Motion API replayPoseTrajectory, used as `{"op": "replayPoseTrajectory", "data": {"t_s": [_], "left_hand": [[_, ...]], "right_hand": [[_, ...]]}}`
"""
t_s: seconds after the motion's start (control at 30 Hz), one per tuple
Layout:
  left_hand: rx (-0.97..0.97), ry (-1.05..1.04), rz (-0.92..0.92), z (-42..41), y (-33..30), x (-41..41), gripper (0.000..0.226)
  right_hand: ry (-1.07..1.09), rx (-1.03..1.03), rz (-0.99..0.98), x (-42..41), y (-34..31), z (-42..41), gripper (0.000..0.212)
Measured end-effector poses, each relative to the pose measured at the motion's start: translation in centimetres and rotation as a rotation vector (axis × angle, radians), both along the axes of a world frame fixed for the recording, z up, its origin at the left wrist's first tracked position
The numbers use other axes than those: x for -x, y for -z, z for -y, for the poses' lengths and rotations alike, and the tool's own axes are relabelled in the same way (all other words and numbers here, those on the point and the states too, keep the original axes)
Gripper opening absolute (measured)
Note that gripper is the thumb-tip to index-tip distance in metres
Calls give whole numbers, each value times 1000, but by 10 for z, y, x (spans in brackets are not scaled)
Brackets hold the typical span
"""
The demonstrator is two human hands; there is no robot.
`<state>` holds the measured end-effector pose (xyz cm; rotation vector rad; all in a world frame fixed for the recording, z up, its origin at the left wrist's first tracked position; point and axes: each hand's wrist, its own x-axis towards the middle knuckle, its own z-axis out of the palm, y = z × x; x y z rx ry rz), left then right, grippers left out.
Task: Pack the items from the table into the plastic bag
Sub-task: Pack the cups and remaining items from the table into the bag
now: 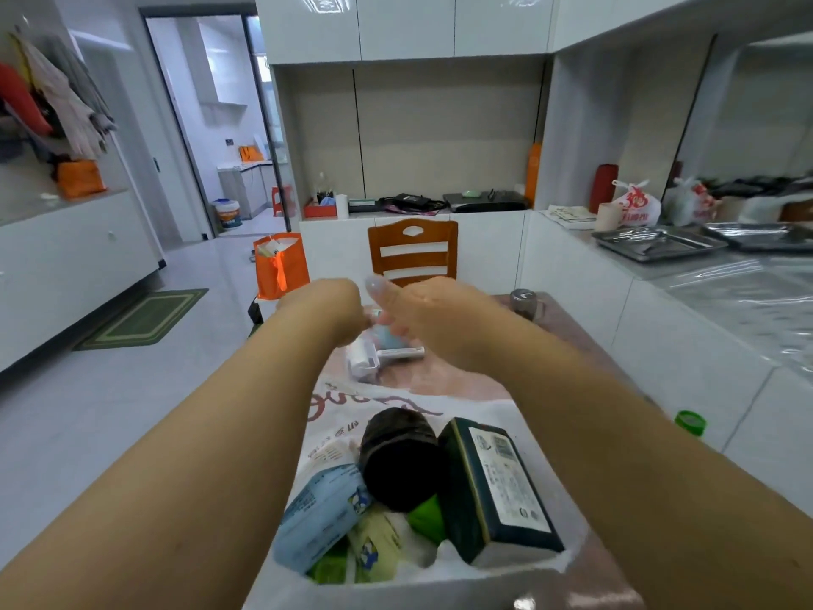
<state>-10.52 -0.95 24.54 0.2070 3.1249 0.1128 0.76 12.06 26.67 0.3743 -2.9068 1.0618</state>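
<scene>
Well past halfway, by the look of it. Lying open at 6 o'clock on the bench (567, 328): the white plastic bag (334, 416) with red lettering, already holding a dark round jar (398, 455), a dark green box (492, 482) with a white label, a pale blue packet (319, 515), a yellow-green packet (374, 548) and a bright green piece (426, 519) wedged beneath the jar. Still outside the bag, toward 12 o'clock from its mouth: a white gadget (369, 356) with a handle, plus something pale blue (389, 336) just behind it, mostly hidden by the wrists. Also unpacked: a small dark glass jar (525, 301) with a metal lid at 1 o'clock near the far bench edge, and a green cap (690, 422) at 3 o'clock, only partly showing past the right forearm. Both arms stretched out over the bag toward the far items. Left hand (327, 308) bent down at the wrist, fingers out of sight, so impossible to tell whether gripping anything. Right hand (422, 308) close beside it with thumb raised, fingers curled downward over the blue thing; whether actually holding it cannot be told either. Left to do, as a judgement: bring in the white gadget and blue thing, then the glass jar and whatever belongs to the green cap.
</scene>
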Motion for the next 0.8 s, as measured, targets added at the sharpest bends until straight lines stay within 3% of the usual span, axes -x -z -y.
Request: {"op": "replayPoseTrajectory", "data": {"t_s": [0.07, 0.2, 0.37, 0.5, 0.57, 0.73, 0.8], "left_hand": [[-13, 6, -21, -12, -6, 13, 34], [-59, 14, 12, -34, -8, 43, 37], [-21, 44, 58, -47, 3, 84, 33], [93, 80, 89, -52, 25, 124, 18], [149, 95, 127, -57, 40, 146, 24], [234, 103, 103, -77, 87, 205, 38], [249, 120, 130, -86, 108, 224, 45]], "right_hand": [[78, 83, -25, 17, -15, -23, 70], [324, 179, 50, 64, -10, -76, 57], [491, 258, 172, 124, 28, -131, 55], [602, 321, 218, 177, 67, -168, 51], [644, 263, 250, 205, 85, -188, 48], [700, -132, 234, 267, 130, -237, 42], [722, -161, 242, 292, 151, -253, 42]]}}
